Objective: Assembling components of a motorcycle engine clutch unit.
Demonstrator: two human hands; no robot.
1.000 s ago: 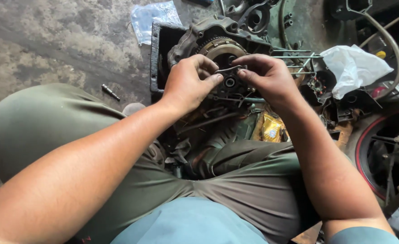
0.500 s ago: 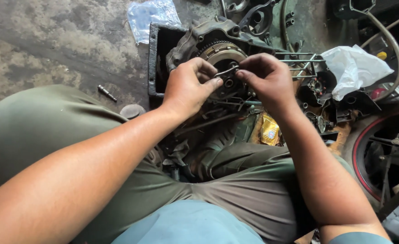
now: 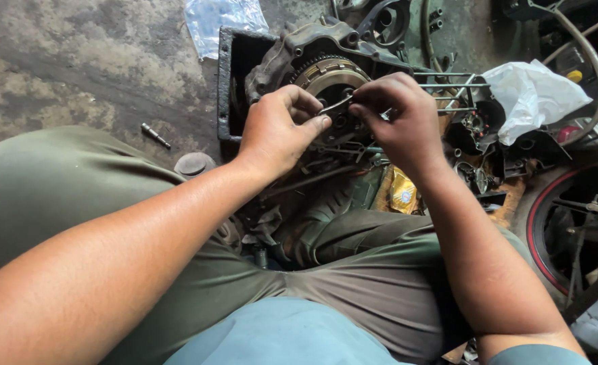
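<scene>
A thin metal tool (image 3: 335, 105), something like a slim rod or pick, sits pinched between both hands over the round toothed clutch (image 3: 331, 76) of a motorcycle engine (image 3: 292, 54). The left hand (image 3: 279, 132) grips its near end, thumb and fingers (image 3: 310, 101) curled tight around it; the right hand (image 3: 397, 115) closes over the far end, fingertips bent down so the tip is hidden beneath them.

The likeliest trouble, judging by the grip, is a slip: the tool is narrow, the parts look oily, and a sudden give could jab a fingertip against the teeth of the clutch. A small part freed under the right hand could also drop into the clutter of the engine, or roll onto the concrete floor (image 3: 76, 61), where a short bolt (image 3: 155, 135) already lies.

Around the work, the engine rests in a dark tray (image 3: 226, 81). A white plastic bag (image 3: 532, 94) lies to the right, near a red-rimmed wheel (image 3: 549, 223), and a clear bag (image 3: 224, 20) sits beyond the tray.
</scene>
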